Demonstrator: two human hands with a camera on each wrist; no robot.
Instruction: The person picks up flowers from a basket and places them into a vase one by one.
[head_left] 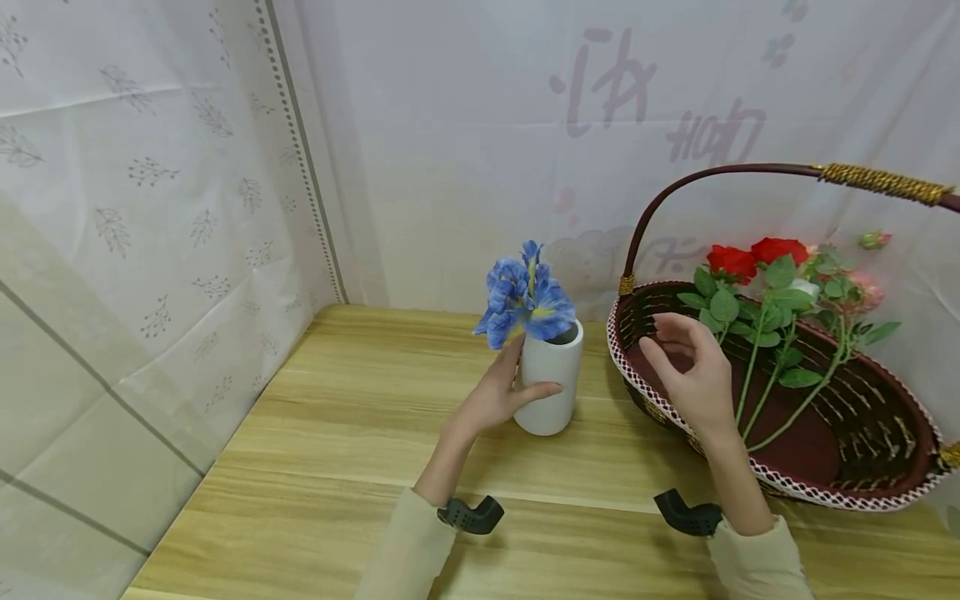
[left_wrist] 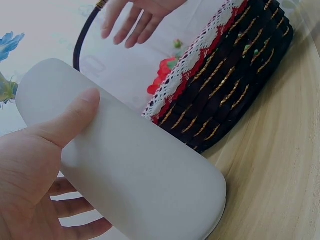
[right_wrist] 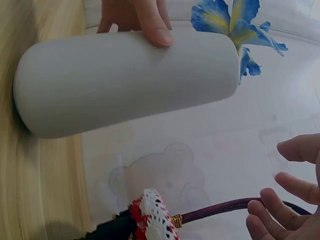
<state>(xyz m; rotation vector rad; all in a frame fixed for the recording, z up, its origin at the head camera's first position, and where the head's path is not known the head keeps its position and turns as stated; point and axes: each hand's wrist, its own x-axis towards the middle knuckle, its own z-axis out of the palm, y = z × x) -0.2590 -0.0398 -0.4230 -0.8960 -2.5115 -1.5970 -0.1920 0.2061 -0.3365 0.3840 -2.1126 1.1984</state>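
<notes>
A white cylindrical vase (head_left: 551, 379) stands upright on the wooden table. Blue iris flowers (head_left: 525, 296) rise from its mouth and lean to the left. My left hand (head_left: 487, 400) grips the vase from the left side, its thumb across the front; in the left wrist view the other fingers (left_wrist: 82, 225) wrap behind the vase. Over the near left rim of the woven basket (head_left: 847, 496), my right hand (head_left: 697, 375) hovers with relaxed, slightly bent fingers and holds nothing. Fingers of that hand also show at the edge of the right wrist view.
Inside the dark basket lie red roses (head_left: 780, 250), a pink flower (head_left: 866, 292) and a white one, with long green stems. The basket's tall arched handle (head_left: 720, 169) rises beside the right hand. Patterned cloth (head_left: 450, 167) hangs behind the wooden table (head_left: 337, 417) and along its left.
</notes>
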